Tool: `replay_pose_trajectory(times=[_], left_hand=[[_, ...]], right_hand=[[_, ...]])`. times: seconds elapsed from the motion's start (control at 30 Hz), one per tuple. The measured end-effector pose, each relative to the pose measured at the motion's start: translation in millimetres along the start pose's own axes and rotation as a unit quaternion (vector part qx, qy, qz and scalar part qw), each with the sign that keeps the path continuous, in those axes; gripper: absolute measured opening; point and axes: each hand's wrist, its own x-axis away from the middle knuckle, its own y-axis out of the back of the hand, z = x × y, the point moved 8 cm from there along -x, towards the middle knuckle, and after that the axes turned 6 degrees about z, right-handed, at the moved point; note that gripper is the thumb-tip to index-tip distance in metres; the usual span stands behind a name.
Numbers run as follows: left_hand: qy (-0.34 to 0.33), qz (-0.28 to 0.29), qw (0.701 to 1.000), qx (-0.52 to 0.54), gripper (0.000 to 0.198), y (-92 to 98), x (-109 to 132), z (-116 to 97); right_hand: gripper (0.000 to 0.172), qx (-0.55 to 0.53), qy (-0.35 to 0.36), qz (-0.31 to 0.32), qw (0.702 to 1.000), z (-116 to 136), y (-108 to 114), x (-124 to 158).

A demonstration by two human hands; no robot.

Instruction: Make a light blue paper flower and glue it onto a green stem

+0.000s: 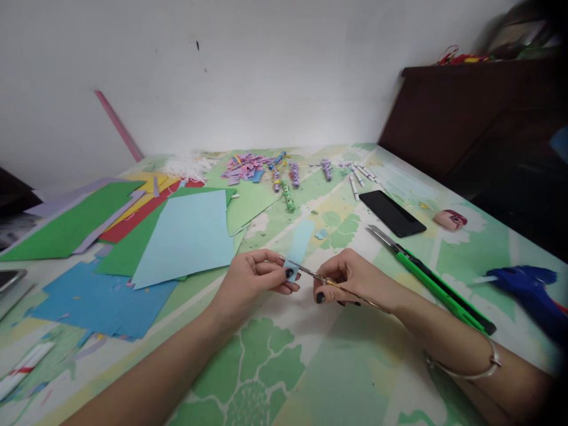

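A light-blue paper strip (300, 241) is pinched at its near end between the thumb and fingers of my left hand (261, 272). Its far part extends away over the table. My right hand (339, 278) is closed around slim metal scissors (317, 276), seen nearly edge-on, with gold-coloured handles partly hidden by the fingers. The blades reach left across the strip, close to my left thumb; whether they are parted I cannot tell. A small light-blue scrap (321, 234) lies just beyond my hands.
Coloured sheets (186, 236) and blue paper (106, 302) lie left. Behind are paper cuttings (248, 167), white shreds (189, 165) and patterned paper rolls (287, 196). At right are a green utility knife (444, 290) with blade out, black phone (393, 212), markers (358, 176) and blue glue gun (523, 287).
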Motion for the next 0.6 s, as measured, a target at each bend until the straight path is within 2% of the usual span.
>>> replay_pose_trajectory(times=[0.6], left_hand=[[-0.007,0.006,1.000,0.002,0.012,0.1,-0.8,-0.9]], right_hand=[[0.036,0.004,-0.003,0.000,1.000,-1.3,0.0,-0.9]])
